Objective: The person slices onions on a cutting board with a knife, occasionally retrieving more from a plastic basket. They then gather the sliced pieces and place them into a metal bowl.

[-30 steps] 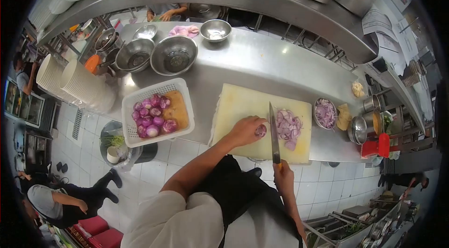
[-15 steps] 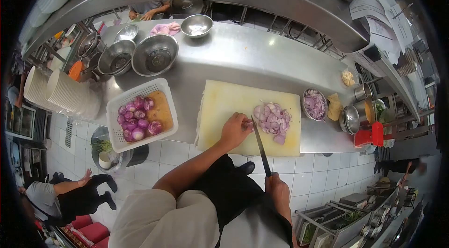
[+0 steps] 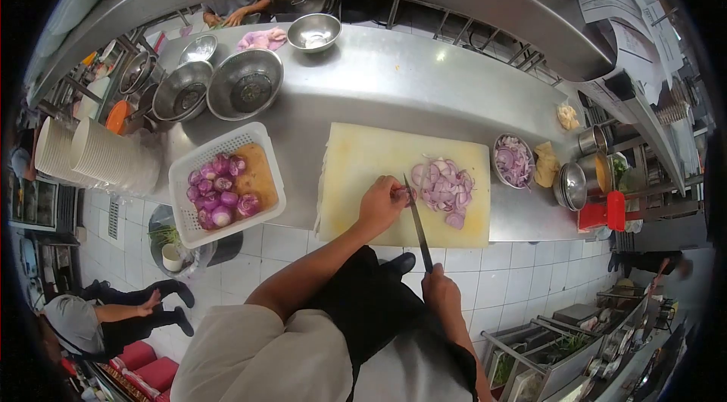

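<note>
Well off to the left of my left hand, a white perforated plastic basket holds round, shiny purple onions. My left hand, its fingers curled, pinches a small purple-and-white onion piece on the rectangular cream-coloured cutting board. The piece is at my left fingertips, ahead of my right hand and a little to its left, so the left hand is by far the nearer; its own long axis I cannot tell, mostly covered as it is. Just to the right of those fingertips comes the long, narrow dark-bladed knife, running forward and slightly left from my right hand, which is closed around the handle. The blade passes close by the onion piece; whether the edge touches it, I cannot tell. To the right of the blade, ahead of my right hand, is a loose heap of pale purple onion slices. Farther right, beyond the board, a round metal bowl is filled with more slices. High on the far right hang white printed paper sheets, their print too small to read; I can make out no brand or label.
</note>
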`<state>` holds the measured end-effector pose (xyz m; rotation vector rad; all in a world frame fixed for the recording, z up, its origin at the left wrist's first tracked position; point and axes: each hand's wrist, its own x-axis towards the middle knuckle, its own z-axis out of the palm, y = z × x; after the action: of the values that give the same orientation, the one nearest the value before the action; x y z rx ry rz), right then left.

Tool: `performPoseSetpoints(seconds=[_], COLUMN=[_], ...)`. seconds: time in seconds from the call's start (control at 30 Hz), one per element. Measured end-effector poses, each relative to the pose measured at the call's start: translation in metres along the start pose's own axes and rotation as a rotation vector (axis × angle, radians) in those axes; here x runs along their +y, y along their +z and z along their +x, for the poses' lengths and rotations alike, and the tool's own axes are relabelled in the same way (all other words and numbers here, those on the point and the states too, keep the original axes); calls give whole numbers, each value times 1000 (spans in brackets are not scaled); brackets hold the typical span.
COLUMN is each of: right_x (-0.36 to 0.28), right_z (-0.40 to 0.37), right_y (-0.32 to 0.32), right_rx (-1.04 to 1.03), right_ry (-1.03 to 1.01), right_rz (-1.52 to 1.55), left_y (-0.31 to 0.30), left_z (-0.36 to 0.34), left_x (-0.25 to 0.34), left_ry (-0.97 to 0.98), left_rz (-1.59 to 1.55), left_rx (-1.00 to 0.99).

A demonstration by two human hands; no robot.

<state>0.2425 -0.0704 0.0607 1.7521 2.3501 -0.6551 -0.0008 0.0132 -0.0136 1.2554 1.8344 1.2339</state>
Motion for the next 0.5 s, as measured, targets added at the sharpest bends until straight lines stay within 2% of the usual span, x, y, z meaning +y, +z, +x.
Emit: performPoseSetpoints(seconds=[0.13, 0.23, 0.33, 0.5], right_x=[-2, -1, 1, 11], right_z=[28, 38, 36, 41], right_y=[13, 17, 15, 12], right_rx=[-23, -1, -3, -17], right_ry=[-55, -86, -72, -92], right_rz=[75, 126, 139, 278], left_y=[-4, 1, 1, -4], left_z=[-9, -13, -20, -12], left_x=[12, 13, 23, 10], left_ry=[30, 66, 286, 313], left_rz=[57, 85, 162, 118], left_rx=[-49, 12, 70, -54])
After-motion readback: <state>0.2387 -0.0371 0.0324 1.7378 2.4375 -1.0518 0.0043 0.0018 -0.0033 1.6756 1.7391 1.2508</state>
